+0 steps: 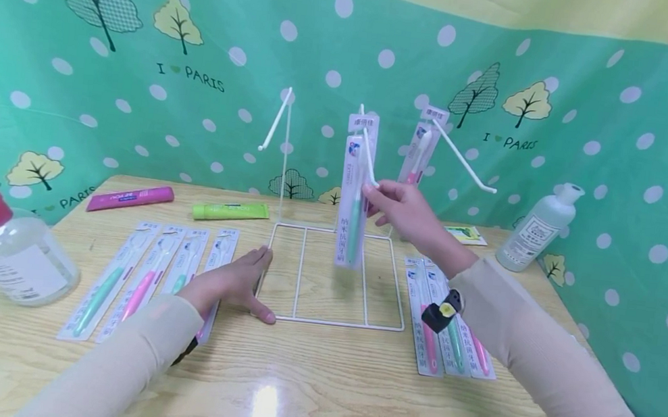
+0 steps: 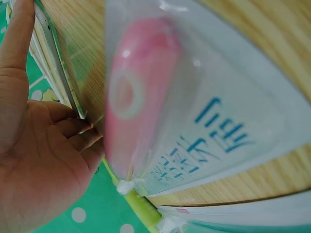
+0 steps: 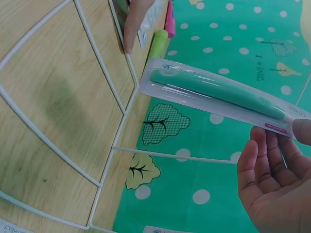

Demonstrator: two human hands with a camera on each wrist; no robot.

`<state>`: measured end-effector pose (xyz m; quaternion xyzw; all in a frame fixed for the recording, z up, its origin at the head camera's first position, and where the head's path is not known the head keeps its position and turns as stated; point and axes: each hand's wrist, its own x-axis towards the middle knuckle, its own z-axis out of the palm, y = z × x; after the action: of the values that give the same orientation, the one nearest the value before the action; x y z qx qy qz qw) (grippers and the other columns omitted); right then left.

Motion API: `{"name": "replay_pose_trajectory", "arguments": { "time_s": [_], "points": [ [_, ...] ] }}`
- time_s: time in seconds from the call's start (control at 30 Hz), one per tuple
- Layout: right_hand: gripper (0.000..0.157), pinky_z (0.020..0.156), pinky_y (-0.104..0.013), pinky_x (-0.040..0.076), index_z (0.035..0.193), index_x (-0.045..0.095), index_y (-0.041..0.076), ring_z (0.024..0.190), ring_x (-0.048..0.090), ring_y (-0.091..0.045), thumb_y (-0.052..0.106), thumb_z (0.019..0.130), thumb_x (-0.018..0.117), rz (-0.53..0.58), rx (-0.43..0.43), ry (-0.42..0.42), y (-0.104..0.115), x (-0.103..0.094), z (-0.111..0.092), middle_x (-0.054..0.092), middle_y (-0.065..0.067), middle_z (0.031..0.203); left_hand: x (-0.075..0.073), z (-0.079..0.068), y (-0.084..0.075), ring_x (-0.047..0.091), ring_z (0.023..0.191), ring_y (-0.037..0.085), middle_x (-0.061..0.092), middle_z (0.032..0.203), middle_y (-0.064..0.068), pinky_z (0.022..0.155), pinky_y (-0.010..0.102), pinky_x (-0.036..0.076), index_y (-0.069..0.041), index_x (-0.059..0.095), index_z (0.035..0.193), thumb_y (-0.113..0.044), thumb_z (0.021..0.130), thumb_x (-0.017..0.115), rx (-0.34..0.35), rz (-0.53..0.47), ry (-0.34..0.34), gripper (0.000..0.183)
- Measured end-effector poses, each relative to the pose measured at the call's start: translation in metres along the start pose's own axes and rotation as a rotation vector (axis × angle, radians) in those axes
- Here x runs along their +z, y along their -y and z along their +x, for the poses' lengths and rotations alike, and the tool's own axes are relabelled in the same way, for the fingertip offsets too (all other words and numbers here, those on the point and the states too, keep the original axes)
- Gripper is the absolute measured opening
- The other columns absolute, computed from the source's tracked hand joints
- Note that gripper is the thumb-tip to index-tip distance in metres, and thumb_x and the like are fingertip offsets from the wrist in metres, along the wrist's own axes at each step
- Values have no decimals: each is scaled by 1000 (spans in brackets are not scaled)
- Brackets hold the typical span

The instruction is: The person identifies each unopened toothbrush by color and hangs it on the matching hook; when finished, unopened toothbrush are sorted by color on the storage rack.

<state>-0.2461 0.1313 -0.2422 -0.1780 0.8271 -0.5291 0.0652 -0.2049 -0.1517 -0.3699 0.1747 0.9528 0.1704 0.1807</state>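
A green curtain [image 1: 383,84] printed with trees and pale dots hangs behind the wood-grain tabletop [image 1: 198,398], where we see a white wire rack [image 1: 328,322] standing near the middle. The toothbrush pack [image 1: 347,203] with the green handle hangs upright at the rack's middle hook, whose arm crosses in front of it and looks threaded through the header; whether another pack lies directly behind, we cannot tell. Our right hand [image 1: 403,212] pinches that pack by its side edge, thumb on the front and fingers behind, close to the hook's tip. Our left hand [image 1: 241,277] holds nothing, its fingers stretched along the left side of the rack's base and its thumb by the front corner. Another pink-handled pack [image 1: 420,146] hangs at the right hook, while a left-hand row of packs [image 1: 112,280] and a right-hand row of packs [image 1: 450,323] lie flat on either side. We judge the held pack to be very light, with a fairly stiff flat back and a smooth, slightly slippery plastic blister that could dent if squeezed. The side edges seem the best grip, taken between thumb and fingers; higher up, nearer the header, we would expect less swing, and the hole stays uncovered.
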Motion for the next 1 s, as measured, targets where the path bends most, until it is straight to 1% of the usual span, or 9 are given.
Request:
{"name": "replay_pose_trajectory", "arguments": {
  "time_s": [0.2, 0.4, 0.67, 1.0],
  "points": [
    [34, 77, -39, 50, 110, 63, 9, 91, 59, -21, 35, 92, 51, 40, 52, -42, 2, 3, 16, 64, -8, 98, 0, 0, 0, 2, 136, 35, 1, 150, 19, 110, 45, 9, 1, 6, 144, -63, 51, 74, 0, -11, -5, 132],
    [36, 78, -36, 51, 115, 61, 13, 95, 59, -19, 38, 91, 51, 75, 112, -76, 0, 5, 27, 63, -4, 104, 1, 0, 0, 2, 136, 34, 1, 150, 18, 110, 45, 9, 0, 6, 144, -64, 51, 74, -7, -17, -2, 132],
    [38, 84, -40, 48, 113, 59, 8, 96, 56, -23, 37, 90, 53, 98, 117, -116, -1, 3, 39, 60, -9, 104, 0, -1, -1, 2, 136, 34, 1, 150, 18, 110, 45, 10, 0, 6, 144, -63, 51, 75, -16, -20, -5, 132],
    [39, 85, -39, 48, 116, 58, 10, 97, 56, -20, 38, 90, 52, 76, 141, -143, 1, 5, 51, 60, -6, 105, 0, -1, -1, 3, 136, 34, 2, 150, 18, 110, 45, 10, -1, 7, 145, -62, 51, 76, -24, -31, -6, 131]
  ]
}}
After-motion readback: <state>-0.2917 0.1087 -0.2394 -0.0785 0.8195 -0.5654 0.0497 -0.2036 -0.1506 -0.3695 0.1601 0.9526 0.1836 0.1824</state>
